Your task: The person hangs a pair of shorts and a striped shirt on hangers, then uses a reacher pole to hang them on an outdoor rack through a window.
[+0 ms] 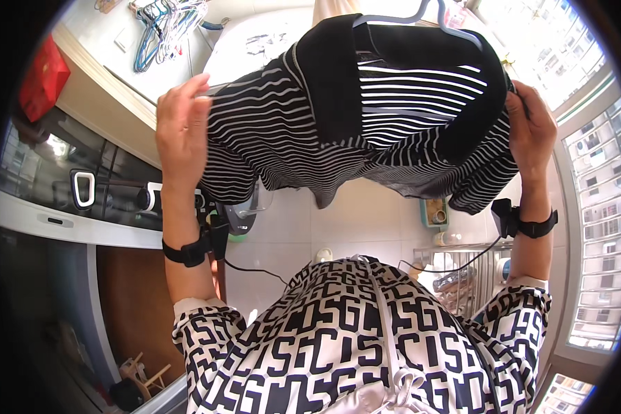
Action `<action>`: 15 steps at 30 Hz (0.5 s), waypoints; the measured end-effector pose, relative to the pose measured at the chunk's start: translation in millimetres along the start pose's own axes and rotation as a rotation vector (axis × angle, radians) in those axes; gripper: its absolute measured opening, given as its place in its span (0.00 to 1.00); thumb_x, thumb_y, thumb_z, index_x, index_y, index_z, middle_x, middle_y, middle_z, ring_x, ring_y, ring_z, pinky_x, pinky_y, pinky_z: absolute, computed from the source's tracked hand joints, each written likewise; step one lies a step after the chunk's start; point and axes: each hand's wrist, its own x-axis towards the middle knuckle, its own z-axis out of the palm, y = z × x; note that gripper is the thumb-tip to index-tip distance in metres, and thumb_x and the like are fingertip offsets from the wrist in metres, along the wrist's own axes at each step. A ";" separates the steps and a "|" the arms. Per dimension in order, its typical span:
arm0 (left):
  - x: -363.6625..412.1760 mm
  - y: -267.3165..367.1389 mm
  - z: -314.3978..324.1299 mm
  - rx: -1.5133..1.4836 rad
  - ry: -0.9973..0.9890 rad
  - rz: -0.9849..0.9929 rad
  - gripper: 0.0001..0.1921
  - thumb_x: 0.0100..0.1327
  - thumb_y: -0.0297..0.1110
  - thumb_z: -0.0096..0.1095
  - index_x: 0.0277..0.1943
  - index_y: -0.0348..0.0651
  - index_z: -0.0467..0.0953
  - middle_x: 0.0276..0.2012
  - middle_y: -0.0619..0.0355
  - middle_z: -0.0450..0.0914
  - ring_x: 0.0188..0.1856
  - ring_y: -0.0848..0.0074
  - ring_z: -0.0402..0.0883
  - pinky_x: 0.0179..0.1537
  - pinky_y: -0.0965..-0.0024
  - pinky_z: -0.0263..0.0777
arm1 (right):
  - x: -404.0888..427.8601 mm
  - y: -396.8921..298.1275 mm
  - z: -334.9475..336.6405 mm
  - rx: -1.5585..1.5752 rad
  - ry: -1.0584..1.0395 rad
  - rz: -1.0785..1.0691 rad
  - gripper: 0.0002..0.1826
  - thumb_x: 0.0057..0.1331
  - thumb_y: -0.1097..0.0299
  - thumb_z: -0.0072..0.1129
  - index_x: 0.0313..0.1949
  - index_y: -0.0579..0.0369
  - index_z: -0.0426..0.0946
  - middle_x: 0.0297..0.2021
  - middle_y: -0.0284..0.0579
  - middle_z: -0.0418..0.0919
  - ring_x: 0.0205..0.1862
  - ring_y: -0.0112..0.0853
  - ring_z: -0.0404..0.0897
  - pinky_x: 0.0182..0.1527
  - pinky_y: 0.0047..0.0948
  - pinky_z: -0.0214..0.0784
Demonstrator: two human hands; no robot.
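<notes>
A black-and-white striped shirt (274, 124) with a wide black collar hangs in front of me on a grey-blue plastic hanger (393, 20), whose upper part runs out at the top edge. My right hand (533, 124) pinches the garment's right side between thumb and fingers. At the opposite side, my left hand (181, 129) is raised beside the striped cloth with its fingers apart, and no cloth shows in its grasp. Each wrist wears a black strap with a small device and a cable.
A bunch of wire hangers (165, 31) hangs at the upper left, near a red bag (44, 77). Barred windows (600, 207) line the right side. A metal rack (460, 279) with bagged things stands low right, and a teal bin (435, 213) sits on the tiled floor (352, 222).
</notes>
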 end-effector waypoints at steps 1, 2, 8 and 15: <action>6.4 9.0 4.3 0.145 -0.007 0.209 0.17 0.65 0.44 0.52 0.43 0.36 0.75 0.32 0.56 0.77 0.35 0.71 0.75 0.41 0.73 0.67 | -0.4 -1.1 4.6 0.016 -0.010 0.012 0.08 0.61 0.73 0.58 0.39 0.62 0.77 0.27 0.37 0.79 0.29 0.18 0.74 0.34 0.16 0.66; 11.0 19.7 11.4 0.145 -0.013 0.206 0.17 0.65 0.44 0.52 0.43 0.36 0.75 0.32 0.56 0.77 0.35 0.71 0.75 0.41 0.73 0.67 | -0.8 -2.4 8.9 0.024 -0.020 0.018 0.08 0.60 0.73 0.58 0.39 0.62 0.77 0.27 0.37 0.79 0.29 0.18 0.73 0.34 0.16 0.66; 21.0 55.2 33.0 -0.036 -0.010 0.061 0.13 0.50 0.29 0.70 0.38 0.37 0.75 0.29 0.54 0.78 0.29 0.65 0.76 0.33 0.69 0.69 | -1.3 -12.6 10.7 0.071 -0.059 0.056 0.07 0.58 0.74 0.60 0.36 0.62 0.77 0.26 0.42 0.79 0.28 0.24 0.76 0.33 0.20 0.67; 11.4 57.0 28.3 -0.090 0.045 -0.041 0.10 0.49 0.23 0.68 0.33 0.36 0.73 0.26 0.54 0.77 0.26 0.67 0.75 0.31 0.72 0.68 | 5.4 -0.3 -2.0 0.032 -0.209 -0.096 0.09 0.49 0.72 0.67 0.28 0.59 0.76 0.24 0.44 0.76 0.26 0.35 0.75 0.31 0.28 0.66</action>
